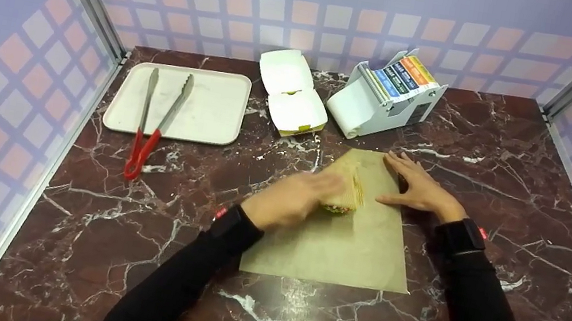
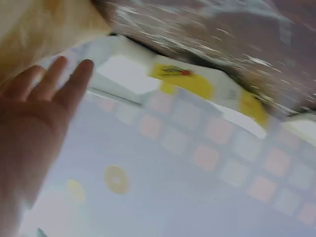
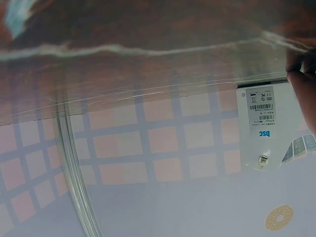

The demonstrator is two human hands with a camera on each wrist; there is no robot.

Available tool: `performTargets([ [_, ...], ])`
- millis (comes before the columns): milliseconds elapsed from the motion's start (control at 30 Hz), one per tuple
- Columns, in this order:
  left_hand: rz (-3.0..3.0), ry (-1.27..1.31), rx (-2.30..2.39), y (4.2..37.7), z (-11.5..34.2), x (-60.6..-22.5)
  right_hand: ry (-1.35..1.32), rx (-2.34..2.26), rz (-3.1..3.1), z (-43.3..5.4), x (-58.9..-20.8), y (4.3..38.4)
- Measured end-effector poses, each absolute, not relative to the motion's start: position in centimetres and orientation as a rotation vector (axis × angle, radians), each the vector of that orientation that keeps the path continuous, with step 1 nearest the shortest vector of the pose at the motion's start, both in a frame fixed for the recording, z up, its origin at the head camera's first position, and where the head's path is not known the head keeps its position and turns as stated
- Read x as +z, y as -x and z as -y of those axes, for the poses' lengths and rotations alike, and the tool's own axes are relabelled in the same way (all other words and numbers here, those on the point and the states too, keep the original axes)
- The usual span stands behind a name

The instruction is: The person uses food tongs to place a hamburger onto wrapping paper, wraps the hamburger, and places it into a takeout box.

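Note:
On the table lies a sheet of tan wrapping paper (image 1: 328, 255), its left side folded over a piece of food (image 1: 338, 210). Bits of green and red filling show at the food's near end; paper covers the rest. My left hand (image 1: 294, 197), blurred in the head view, lies over the folded side with fingers reaching to the wrapped lump. Its fingers (image 2: 74, 84) look straight in the left wrist view, next to the paper. At the paper's right edge, my right hand (image 1: 420, 189) rests with thumb and fingers spread apart, holding nothing between them.
A white tray (image 1: 207, 112) at the back left bears red-handled tongs (image 1: 146, 143), whose handles overhang its near edge. An open white food box (image 1: 297, 110) stands behind the paper. Right of it is a label dispenser (image 1: 389, 99). Walls enclose the table's back and sides.

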State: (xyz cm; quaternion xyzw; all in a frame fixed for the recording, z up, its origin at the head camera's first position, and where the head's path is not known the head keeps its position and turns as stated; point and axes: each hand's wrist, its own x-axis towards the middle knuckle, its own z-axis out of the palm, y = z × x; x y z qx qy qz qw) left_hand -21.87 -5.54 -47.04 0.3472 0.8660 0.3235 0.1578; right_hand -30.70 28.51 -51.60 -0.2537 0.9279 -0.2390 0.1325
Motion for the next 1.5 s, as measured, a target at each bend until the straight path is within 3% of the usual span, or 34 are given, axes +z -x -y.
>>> performTargets([
  [100,-2.722,-1.44,0.272,21.2,5.3,-47.5,0.731,-0.693,-2.691,-28.4,-51.7,30.7],
  [167,-2.744,-1.473,0.111,21.1,5.4,-47.7,0.724,-0.682,-2.696,-28.4,-51.8,30.6],
  [467,-2.707,-1.485,0.133,21.9,5.8,-48.0,0.777,-0.756,-2.655,-29.5,-51.7,29.7],
  [733,-2.712,-1.433,0.145,22.0,5.7,-47.5,0.81,-0.852,-2.332,-33.4,-50.2,25.6],
  [1100,-2.685,-1.372,0.23,21.7,5.4,-47.7,0.917,-0.63,-2.874,-29.7,-52.3,24.1],
  [1367,-2.684,-1.362,0.205,21.6,5.3,-47.5,1.369,-0.948,-2.912,-28.7,-51.5,24.6],
  [1500,-2.674,-1.355,0.129,21.5,5.3,-47.5,1.474,-0.931,-2.938,-28.6,-51.7,24.7],
])
